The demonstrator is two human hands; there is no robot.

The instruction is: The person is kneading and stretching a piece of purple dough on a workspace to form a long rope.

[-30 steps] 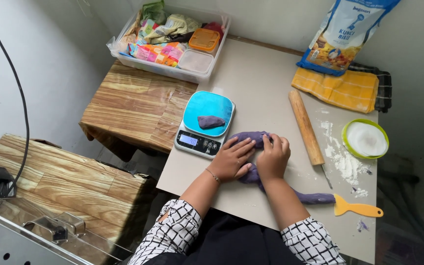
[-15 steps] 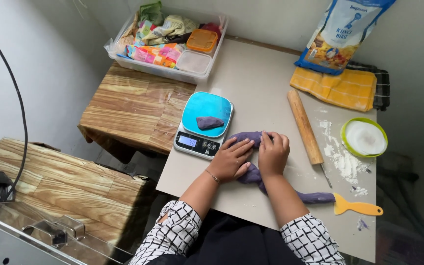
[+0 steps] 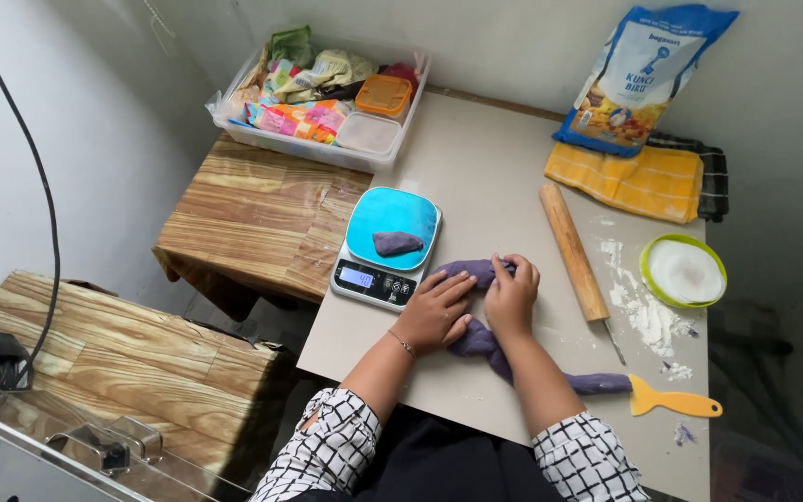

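Middle of the purple dough rope [image 3: 476,339] hidden under both hands; I see only its ends. Far end pokes out by the kitchen scale [image 3: 388,246], near end trails to the yellow scraper [image 3: 673,402] on the bench [image 3: 476,177]. Left hand [image 3: 434,311] lies flat on the dough, fingers spread, no closed grip. Right hand [image 3: 511,296] curls over the far end, fingers pinched on it. Small dough piece [image 3: 396,243] sits on the scale. Rolling pin [image 3: 572,251] lies just right of the hands.
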